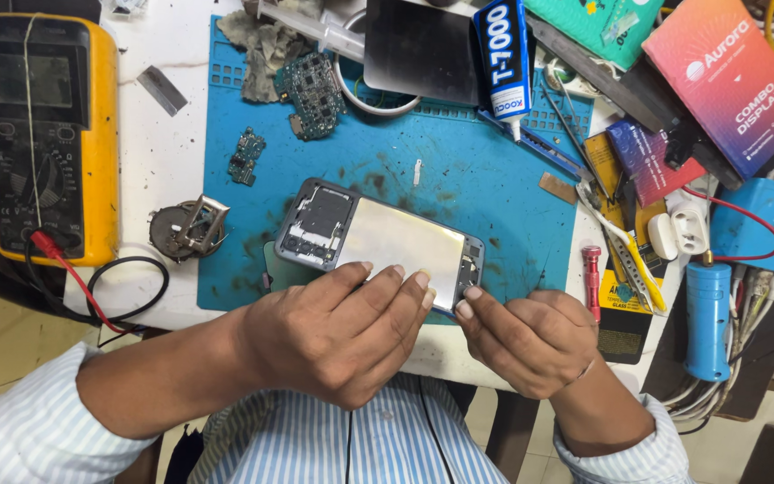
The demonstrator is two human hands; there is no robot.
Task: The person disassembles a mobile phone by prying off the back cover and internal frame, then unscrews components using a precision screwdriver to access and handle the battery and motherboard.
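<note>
- An opened phone [378, 237] lies tilted on the blue work mat [477, 179], near the mat's front edge, back cover off: dark grey frame, a pale shiny plate across the middle, small dark parts and shields at the upper left end.
- The left hand [338, 327] rests flat on the phone's near edge, fingers stretched out over the shiny plate, pressing rather than gripping.
- The right hand [530, 336] pinches the phone's lower right corner between thumb and fingertips.
- Behind the phone, a blue-and-white glue tube [503, 63] lies with its nozzle pointing down toward the mat.
- At the top right a flat pink-to-red box [732, 81] leans over a teal package [606, 22].
- A small purple packet [647, 161] sits just below them, beside a yellow-and-black card [620, 314] at the table's right edge.
- A yellow multimeter [47, 134] stands far left on the white table [163, 161], its red and black leads looping forward.
- Two bare green circuit boards [311, 94] lie on the mat's upper left.
</note>
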